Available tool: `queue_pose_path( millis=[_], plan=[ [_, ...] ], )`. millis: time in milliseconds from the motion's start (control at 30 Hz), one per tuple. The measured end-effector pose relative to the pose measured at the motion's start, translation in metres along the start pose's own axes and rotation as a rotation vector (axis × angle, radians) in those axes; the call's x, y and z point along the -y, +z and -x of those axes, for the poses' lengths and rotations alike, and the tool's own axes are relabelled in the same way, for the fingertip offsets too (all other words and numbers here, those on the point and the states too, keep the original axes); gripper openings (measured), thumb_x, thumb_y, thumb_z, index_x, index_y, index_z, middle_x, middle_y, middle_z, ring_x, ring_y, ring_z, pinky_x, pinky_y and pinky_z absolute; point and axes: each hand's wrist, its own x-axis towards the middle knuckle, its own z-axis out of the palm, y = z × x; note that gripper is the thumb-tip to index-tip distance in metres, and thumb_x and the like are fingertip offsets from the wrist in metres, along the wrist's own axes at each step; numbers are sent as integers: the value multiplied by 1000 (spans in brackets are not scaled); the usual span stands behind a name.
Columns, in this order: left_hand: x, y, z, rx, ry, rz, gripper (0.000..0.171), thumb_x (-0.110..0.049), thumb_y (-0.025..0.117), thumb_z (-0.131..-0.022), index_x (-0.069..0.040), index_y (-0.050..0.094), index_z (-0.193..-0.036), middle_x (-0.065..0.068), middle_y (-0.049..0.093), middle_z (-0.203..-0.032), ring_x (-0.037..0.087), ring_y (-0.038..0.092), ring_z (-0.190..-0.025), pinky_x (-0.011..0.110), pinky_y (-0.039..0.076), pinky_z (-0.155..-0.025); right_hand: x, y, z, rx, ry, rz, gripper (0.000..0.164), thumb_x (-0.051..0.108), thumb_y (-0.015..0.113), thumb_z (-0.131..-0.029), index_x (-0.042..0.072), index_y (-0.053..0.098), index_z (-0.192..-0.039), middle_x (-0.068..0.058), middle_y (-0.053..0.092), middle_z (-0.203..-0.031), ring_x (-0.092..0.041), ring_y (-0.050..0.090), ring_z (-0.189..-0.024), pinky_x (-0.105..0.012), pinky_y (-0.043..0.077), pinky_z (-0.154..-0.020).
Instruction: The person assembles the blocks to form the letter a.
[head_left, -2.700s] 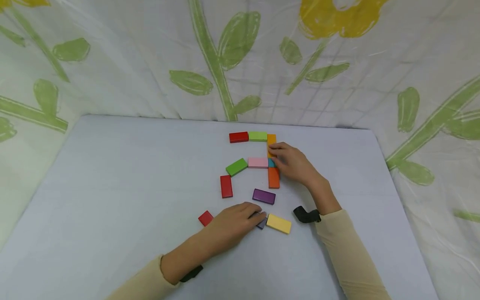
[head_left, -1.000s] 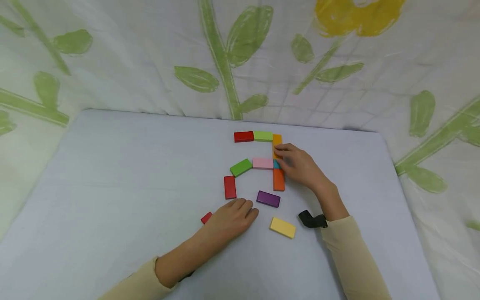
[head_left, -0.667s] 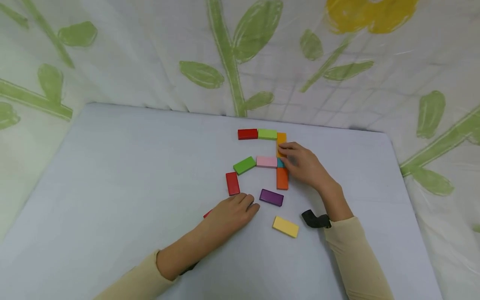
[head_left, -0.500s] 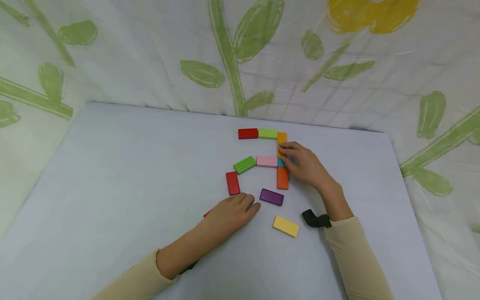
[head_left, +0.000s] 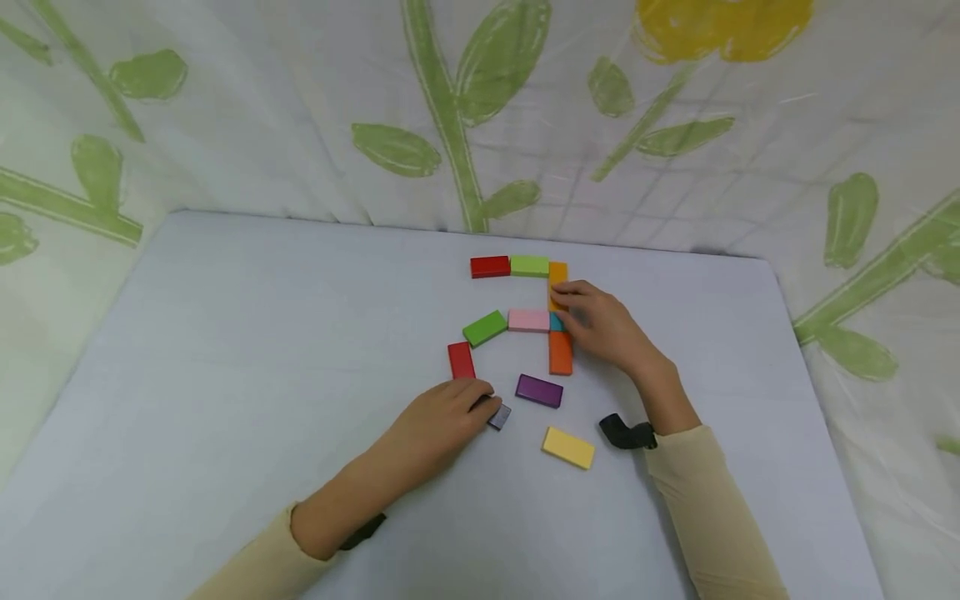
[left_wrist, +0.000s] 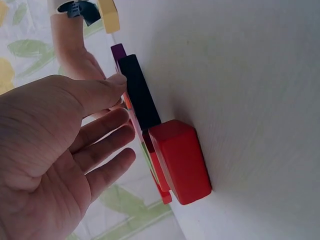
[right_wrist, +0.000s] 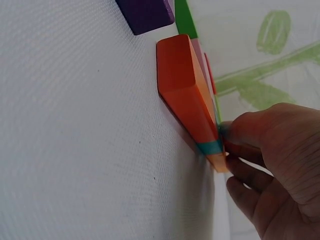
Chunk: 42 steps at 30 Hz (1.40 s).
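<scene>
The left hand (head_left: 441,417) pinches a dark grey block (head_left: 500,417) between thumb and fingers, just below a red block (head_left: 461,360). In the left wrist view the thumb tip lies at the edge of this block (left_wrist: 139,92), and a nearer red block (left_wrist: 180,162) stands in front; the head view hides that one under the hand. The right hand (head_left: 606,327) rests its fingertips on a yellow-orange block (head_left: 558,273) and its thumb at a small blue block (head_left: 556,322), above an orange block (head_left: 560,353). Its fingers look relaxed in the right wrist view.
A dark red block (head_left: 490,267) and a light green one (head_left: 529,266) lie along the top. Pink (head_left: 528,321) and green (head_left: 485,328) blocks run left from the blue one. Purple (head_left: 538,391) and yellow (head_left: 567,447) blocks lie apart between the arms on the white table (head_left: 262,333).
The left hand has taken the grey block away from the yellow one, up and left towards the red block. The right hand keeps its place; the head view has shifted slightly.
</scene>
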Motion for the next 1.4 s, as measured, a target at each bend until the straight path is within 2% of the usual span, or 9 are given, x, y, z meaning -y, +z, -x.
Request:
queue_pose_path(
  millis=[100, 300, 500, 667, 1000, 1267, 1400],
  plan=[
    [3, 0, 2, -3, -15, 10, 43, -13, 85, -90, -12, 73, -131, 4, 70, -128, 20, 67, -123, 31, 59, -105, 1, 1, -1, 11, 1, -1, 41, 7, 63, -105, -1, 61, -145, -19, 59, -153, -39, 53, -146, -55, 43, -123],
    [9, -1, 3, 18, -110, 13, 42, -25, 84, -92, -15, 74, -132, 6, 70, -130, 23, 66, -125, 37, 59, -107, 4, 3, -2, 24, 9, 2, 43, 6, 63, -104, 0, 60, -146, -18, 59, -153, -37, 52, -147, -54, 43, -124],
    [13, -1, 5, 61, -164, 75, 44, -29, 83, -92, -17, 74, -133, 14, 67, -144, 32, 63, -136, 43, 57, -111, 5, 3, -2, 30, 6, 16, 43, 8, 63, -104, 0, 60, -147, -18, 58, -153, -38, 53, -147, -54, 43, -123],
    [14, 0, 5, 82, -163, 104, 44, -27, 82, -94, -16, 73, -135, 16, 66, -146, 35, 63, -138, 42, 59, -106, 5, 3, -2, 30, 10, 26, 43, 8, 63, -104, 0, 60, -147, -18, 58, -154, -38, 53, -147, -54, 43, -124],
    [16, 3, 5, 52, -139, 114, 39, -24, 82, -94, -15, 75, -131, 13, 66, -142, 32, 65, -134, 40, 62, -100, 5, 2, 0, 25, 14, 12, 43, 7, 62, -104, -1, 59, -147, -19, 58, -154, -38, 53, -147, -54, 44, -123],
    [16, -1, 2, 55, -152, 154, 42, -25, 82, -94, -14, 73, -134, 11, 66, -142, 30, 66, -132, 39, 61, -103, 3, 0, 0, 23, 10, 30, 43, 8, 63, -105, 0, 59, -147, -18, 58, -154, -38, 53, -147, -54, 44, -123],
    [15, -3, 0, 75, -180, 184, 46, -29, 80, -96, -13, 71, -138, 11, 66, -142, 29, 65, -133, 40, 59, -107, 2, -2, 0, 26, 16, 22, 43, 8, 62, -105, 0, 59, -147, -18, 57, -154, -38, 52, -147, -54, 43, -123]
  ],
)
